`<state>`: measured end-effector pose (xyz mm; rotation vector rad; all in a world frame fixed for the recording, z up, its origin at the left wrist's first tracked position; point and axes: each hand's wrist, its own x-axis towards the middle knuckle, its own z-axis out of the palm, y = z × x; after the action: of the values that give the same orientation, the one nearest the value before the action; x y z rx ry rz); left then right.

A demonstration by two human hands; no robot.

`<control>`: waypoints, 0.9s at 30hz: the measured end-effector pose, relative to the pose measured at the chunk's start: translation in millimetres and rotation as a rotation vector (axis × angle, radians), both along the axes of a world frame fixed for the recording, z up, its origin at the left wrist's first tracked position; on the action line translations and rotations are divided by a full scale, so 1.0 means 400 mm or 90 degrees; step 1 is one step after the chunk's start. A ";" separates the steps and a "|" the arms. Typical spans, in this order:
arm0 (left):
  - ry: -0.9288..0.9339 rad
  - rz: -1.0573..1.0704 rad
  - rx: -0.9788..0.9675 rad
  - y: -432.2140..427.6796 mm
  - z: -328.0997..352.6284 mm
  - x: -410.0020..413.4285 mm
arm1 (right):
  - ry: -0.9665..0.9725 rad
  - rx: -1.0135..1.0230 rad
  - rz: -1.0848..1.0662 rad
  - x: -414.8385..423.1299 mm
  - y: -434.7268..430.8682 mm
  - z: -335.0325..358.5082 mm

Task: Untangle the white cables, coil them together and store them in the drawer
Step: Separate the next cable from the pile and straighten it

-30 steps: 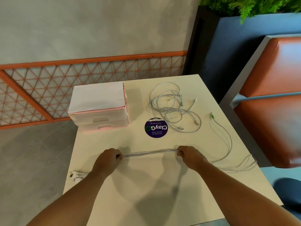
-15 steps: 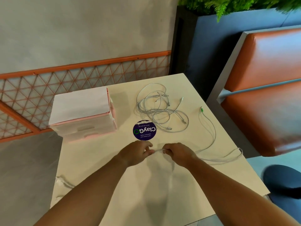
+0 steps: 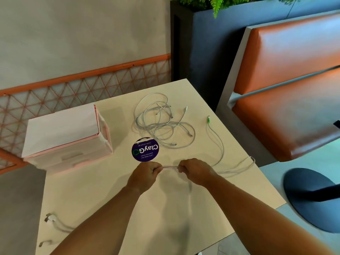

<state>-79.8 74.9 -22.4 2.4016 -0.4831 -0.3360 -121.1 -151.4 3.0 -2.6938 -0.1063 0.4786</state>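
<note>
Two hands, left (image 3: 147,172) and right (image 3: 195,171), fingers pinching a short taut white cable (image 3: 170,167) span.

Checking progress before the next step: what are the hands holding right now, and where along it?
Both hands grip one white cable: left hand and right hand each pinch a short stretch between them. Its green-tipped end trails right, free on the table.

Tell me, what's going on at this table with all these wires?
A person is sorting white cables. The left hand and right hand pinch a short stretch of one cable between them, held close together above the table. A tangled pile lies untouched further back, beside the round sticker. The pink drawer unit at the left is shut, so nothing is stored.
</note>
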 end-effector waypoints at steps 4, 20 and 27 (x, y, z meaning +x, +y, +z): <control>-0.009 0.018 0.004 -0.005 -0.004 0.002 | 0.007 -0.109 -0.092 -0.021 -0.067 -0.012; 0.022 0.064 -0.036 0.000 0.007 0.015 | 0.012 -0.169 -0.179 -0.027 -0.179 -0.021; 0.143 -0.012 0.064 0.017 0.010 0.048 | -0.013 0.038 -0.157 -0.005 -0.198 -0.024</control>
<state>-60.6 81.8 -18.4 2.4183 -0.3938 -0.6441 -123.3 -230.4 -6.5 -2.6069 0.2018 0.3668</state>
